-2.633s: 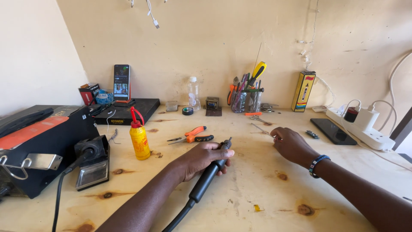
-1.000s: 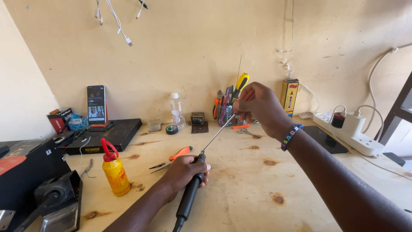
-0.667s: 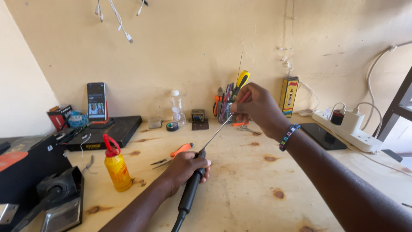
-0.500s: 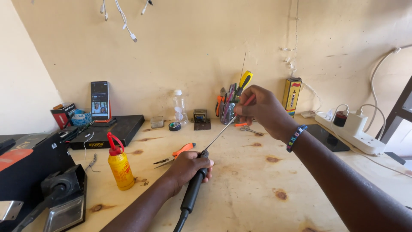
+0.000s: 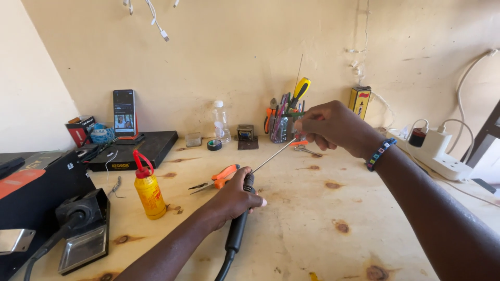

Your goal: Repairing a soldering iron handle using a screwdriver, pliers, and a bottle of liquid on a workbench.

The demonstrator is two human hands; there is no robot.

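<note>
Left grip point(image 5: 234, 195) on soldering iron point(image 5: 240, 221), cord cut off

Yellow bottle point(image 5: 149, 192), orange-handled pliers point(image 5: 221, 177)

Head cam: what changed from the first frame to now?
The right hand left the table, rose and took hold of the far end of the thin rod. The left hand lifted the black iron so the rod points up toward the right hand. Yellow bottle, orange pliers, tool cup and phone stayed put.
</note>
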